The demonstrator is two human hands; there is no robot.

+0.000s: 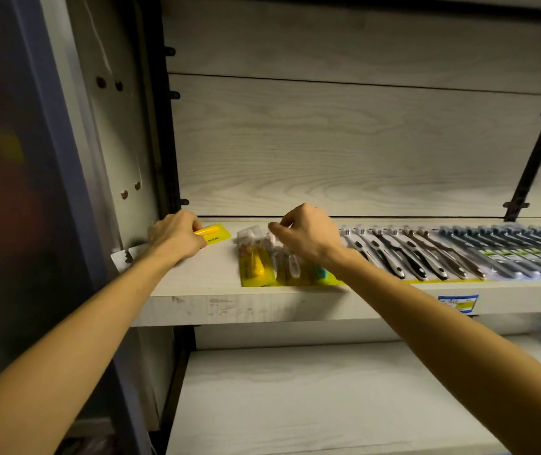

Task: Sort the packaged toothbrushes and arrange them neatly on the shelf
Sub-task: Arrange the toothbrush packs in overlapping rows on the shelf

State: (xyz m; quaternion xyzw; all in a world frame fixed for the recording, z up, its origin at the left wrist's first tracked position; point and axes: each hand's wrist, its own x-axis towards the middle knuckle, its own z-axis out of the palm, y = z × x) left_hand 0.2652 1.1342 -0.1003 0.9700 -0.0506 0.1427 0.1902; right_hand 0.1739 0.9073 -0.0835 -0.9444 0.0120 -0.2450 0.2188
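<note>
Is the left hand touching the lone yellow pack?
Touching: the head view shows the left hand gripping the yellow pack, fingers curled over its near end.

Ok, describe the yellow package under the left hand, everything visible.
The yellow package looks like glossy card or plastic, with small dark print on its near edge. It lies flat on the pale wooden shelf, at the left end, apart from the other yellow packs. The left hand grips its left part, hiding it.
</note>
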